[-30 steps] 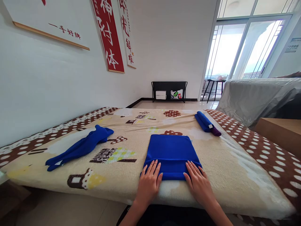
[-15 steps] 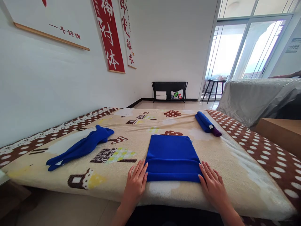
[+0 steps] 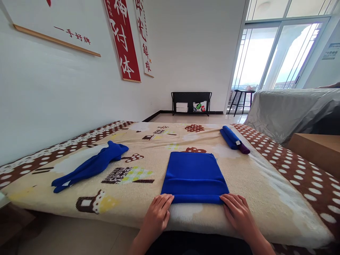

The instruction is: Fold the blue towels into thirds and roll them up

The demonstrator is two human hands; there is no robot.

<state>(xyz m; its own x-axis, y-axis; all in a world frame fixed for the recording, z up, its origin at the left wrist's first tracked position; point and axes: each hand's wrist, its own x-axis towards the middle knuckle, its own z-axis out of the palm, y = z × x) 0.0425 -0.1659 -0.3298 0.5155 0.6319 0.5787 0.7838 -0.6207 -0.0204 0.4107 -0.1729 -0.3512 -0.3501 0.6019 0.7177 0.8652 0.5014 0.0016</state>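
Note:
A blue cloth (image 3: pixel 193 168), like a towel, lies spread in front of me with a narrow fold along its near edge. At that fold's left end, my left hand (image 3: pixel 158 212) has its fingers curled over the cloth and the thumb tucked below. My right hand (image 3: pixel 237 211) grips the right end in the same way. Off to the left lies a crumpled blue cloth (image 3: pixel 91 166) with a white tag. Farther back on the right are rolled cloths (image 3: pixel 233 139), blue with a purple end showing.
Everything lies on a cream patterned blanket (image 3: pixel 127 209) over a bed with brown dotted edges. A cardboard box (image 3: pixel 316 150) and a grey-covered piece of furniture (image 3: pixel 287 109) stand at right. A black rack (image 3: pixel 191 101) and a stool (image 3: pixel 242 99) are at the back.
Both hands have gone from lying flat beside the cloth with fingers stretched to curling around the ends of its near edge. The other cloths stay put.

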